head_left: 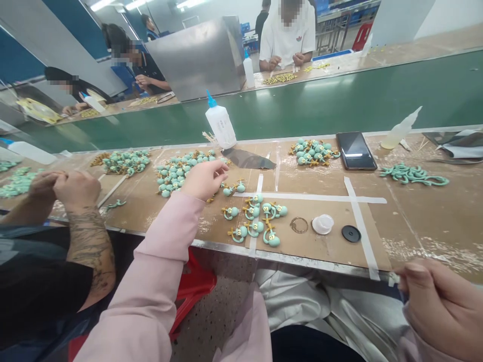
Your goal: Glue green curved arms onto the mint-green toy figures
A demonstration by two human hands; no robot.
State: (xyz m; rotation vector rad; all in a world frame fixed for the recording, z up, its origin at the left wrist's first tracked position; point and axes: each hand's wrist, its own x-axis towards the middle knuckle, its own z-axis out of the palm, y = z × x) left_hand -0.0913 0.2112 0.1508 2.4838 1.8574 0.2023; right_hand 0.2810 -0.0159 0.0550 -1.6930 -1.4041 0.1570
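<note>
My left hand [206, 179], in a pink sleeve, is over the right edge of a pile of pale-green cartoon figures [169, 176] with orange-brown limbs. Its fingers curl downward, and whatever is in them is hidden. Just right of it lie two loose figures [234, 188], and nearer me several more [254, 229] are spread beside white tape. At the lower right my right hand [439, 301] is closed in a pinch near the table edge. A small whitish bit [393, 278] shows by its fingertips; I cannot tell whether it is held.
A metal ring [299, 225], a white-filled cup [322, 224] and a black lid [351, 233] lie on cardboard [302, 246]. Behind are a glue bottle [221, 123], another figure pile [313, 152], a phone [356, 151] and green curled parts [409, 173]. A co-worker's hands [77, 188] are at left.
</note>
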